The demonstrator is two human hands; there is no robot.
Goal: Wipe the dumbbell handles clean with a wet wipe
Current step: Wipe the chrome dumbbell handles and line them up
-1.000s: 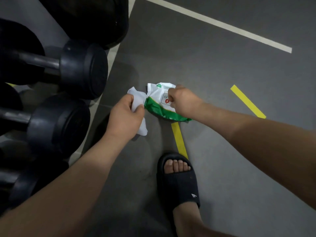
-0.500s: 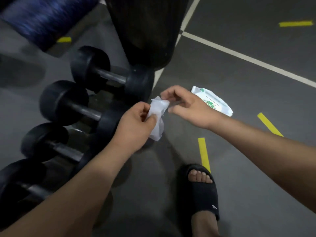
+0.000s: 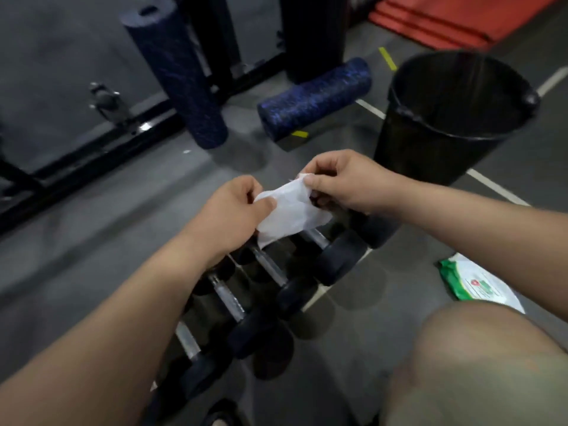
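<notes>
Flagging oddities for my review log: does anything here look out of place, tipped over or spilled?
Minor: one foam roller lies on its side while the other roller stands upright, and the pack of wipes lies on the floor right of the dumbbells. The left hand and right hand hold the wipe. Nothing looks spilled or damaged.

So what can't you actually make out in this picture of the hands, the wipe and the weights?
Head view, all of it.
The dumbbell handles: partly hidden under the left hand, its forearm and the wet wipe; too dim to judge dirt.
The wipe pack: label blurred, partly covered by the knee.
The bin: inside too dark to see contents.
The right hand: lower fingers hidden behind the wet wipe.
</notes>
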